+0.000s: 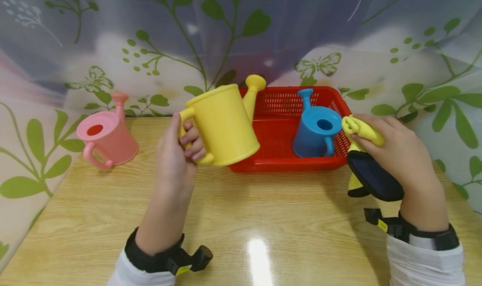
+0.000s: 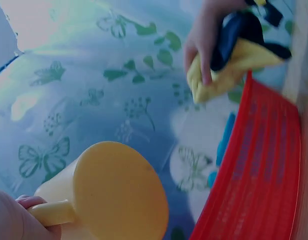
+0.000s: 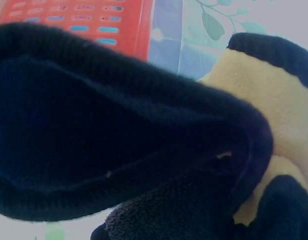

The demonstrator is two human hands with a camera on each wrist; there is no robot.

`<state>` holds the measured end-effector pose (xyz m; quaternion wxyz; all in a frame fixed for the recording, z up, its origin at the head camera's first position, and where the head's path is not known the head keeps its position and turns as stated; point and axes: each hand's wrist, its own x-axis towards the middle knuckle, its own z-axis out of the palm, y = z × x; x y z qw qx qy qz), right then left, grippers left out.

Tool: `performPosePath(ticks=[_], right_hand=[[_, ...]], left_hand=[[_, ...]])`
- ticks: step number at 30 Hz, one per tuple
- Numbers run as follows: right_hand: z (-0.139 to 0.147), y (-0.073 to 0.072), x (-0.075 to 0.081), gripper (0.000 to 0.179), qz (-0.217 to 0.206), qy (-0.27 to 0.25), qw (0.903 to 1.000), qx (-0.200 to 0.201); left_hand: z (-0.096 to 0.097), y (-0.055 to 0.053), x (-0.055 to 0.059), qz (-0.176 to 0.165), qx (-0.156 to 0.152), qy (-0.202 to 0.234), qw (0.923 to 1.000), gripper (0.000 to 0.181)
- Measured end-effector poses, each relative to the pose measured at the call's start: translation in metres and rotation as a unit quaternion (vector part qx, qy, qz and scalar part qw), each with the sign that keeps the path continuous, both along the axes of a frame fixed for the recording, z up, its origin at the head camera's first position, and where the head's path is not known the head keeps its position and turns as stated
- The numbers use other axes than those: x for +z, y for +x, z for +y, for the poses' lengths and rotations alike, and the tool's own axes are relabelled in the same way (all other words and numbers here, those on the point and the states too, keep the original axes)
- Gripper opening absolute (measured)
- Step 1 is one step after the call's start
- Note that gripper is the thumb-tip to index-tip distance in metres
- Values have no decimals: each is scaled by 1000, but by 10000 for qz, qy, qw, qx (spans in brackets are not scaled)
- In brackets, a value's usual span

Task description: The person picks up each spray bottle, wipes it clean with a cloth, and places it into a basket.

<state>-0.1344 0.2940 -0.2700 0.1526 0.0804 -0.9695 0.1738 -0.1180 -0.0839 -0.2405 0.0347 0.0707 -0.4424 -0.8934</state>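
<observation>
In the left fingers (image 1: 193, 143), a yellow watering can (image 1: 226, 125) (tilted).

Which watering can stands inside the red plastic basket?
The blue plastic watering can; the left hand grips the yellow plastic one, and the pink plastic one stands on the wood-grain table.

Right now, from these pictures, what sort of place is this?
Probably an indoor tabletop arranged for recording: a pale wood-grain table, a curtain-like white and violet backdrop printed with green leaves behind it, and a small black wrist-mounted camera.

Table (image 1: 293, 210) — pink can (image 1: 116, 141), red basket (image 1: 286, 165)
</observation>
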Motion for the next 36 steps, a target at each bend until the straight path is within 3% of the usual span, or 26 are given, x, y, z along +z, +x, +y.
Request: performPosePath(ticks=[12,17,20,22,24,27,31,36], right_hand=[[-4,1,1,44,232,-56,9996,122],[-10,5,3,46,1057,-64,9927,577],[-17,3,9,40,1853,-38,9770,1055],[-25,2,15,45,2332,-53,9629,1358],[-34,2,24,52,2765,21,9468,1649],[-52,7,38,40,3273,109,9196,2168],[-74,17,52,30,3537,535,8879,2893],[-88,30,57,31,3327,1585,8694,3292]], left_hand=[[46,-5,-7,-14,-1063,184,9942,40],[56,-7,-10,-180,-1271,238,9914,39],[61,-8,-11,-214,-1244,172,9918,39],[64,-9,-11,-203,-1219,111,9923,38],[67,-11,-11,-166,-1208,42,9925,38],[71,-13,-10,-103,-1213,-15,9926,37],[75,-15,-9,-63,-1221,-51,9925,36],[78,-16,-10,-96,-1159,-39,9932,37]])
